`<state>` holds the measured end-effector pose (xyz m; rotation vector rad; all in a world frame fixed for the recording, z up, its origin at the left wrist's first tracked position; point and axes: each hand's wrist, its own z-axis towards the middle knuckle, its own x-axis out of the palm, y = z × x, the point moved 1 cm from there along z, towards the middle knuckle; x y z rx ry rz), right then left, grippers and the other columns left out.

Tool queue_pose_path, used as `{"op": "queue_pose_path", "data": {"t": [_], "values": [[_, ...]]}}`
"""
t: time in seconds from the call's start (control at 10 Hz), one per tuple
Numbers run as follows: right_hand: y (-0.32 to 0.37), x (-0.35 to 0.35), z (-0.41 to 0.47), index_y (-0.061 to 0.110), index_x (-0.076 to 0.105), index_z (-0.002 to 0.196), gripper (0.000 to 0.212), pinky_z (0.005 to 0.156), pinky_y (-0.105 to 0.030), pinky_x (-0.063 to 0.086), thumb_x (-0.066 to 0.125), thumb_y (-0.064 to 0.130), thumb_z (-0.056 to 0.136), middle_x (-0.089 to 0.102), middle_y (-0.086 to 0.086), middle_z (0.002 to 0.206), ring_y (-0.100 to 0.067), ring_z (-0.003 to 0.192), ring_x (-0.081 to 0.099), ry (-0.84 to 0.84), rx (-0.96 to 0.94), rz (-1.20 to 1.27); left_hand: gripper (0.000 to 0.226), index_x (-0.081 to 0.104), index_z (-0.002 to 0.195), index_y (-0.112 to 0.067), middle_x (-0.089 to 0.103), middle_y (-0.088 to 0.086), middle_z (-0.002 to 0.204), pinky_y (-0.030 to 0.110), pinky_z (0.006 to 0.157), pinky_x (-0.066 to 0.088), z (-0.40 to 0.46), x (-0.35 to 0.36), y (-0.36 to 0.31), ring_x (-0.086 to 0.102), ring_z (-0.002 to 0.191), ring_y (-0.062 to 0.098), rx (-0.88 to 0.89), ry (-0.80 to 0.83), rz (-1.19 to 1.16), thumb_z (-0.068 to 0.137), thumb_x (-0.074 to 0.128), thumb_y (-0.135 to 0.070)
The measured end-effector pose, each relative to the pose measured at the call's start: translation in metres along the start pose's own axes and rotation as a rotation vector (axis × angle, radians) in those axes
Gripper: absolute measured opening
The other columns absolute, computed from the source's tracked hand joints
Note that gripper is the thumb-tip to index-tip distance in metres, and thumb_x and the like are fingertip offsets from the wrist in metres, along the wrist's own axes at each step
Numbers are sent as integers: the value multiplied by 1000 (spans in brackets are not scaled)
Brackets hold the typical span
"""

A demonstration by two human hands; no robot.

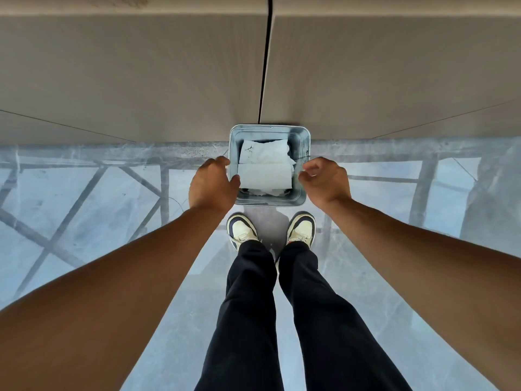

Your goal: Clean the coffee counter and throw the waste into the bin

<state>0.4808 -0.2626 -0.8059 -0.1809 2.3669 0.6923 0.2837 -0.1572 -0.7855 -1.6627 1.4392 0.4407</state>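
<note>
Binning stage: white paper waste [265,167] sits in the bin [306,142]; left hand [212,183] and right hand [324,180] flank it, fingers loosely curled, empty. Next, probably withdraw.

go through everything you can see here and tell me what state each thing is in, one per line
Bin: open, no lid, upright on the floor against the cabinet.
Paper: white sheets lying inside the bin.
Left hand: curled at the bin's left rim, empty.
Right hand: loosely curled beside the right rim, empty.
Cabinet doors: closed.
</note>
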Motion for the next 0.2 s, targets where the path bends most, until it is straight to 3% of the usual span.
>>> {"op": "queue_pose_path", "data": {"t": [0.1, 0.2], "values": [[14, -18, -19, 20, 50, 137, 54, 93, -25, 42, 64, 40, 89, 58, -7, 138, -23, 124, 55, 152, -99, -86, 53, 48, 139, -13, 56, 15, 133, 48, 96, 48, -19, -27, -13, 53, 122, 36, 41, 105, 149, 93, 59, -36], [28, -36, -39, 20, 33, 149, 73, 107, -34, 35, 62, 51, 89, 41, -10, 152, -28, 137, 41, 283, -124, -225, 61, 41, 144, -17, 48, 15, 142, 52, 101, 43, -37, -45, -24, 44, 130, 37, 52, 183, 242, 92, 56, -47]]}}
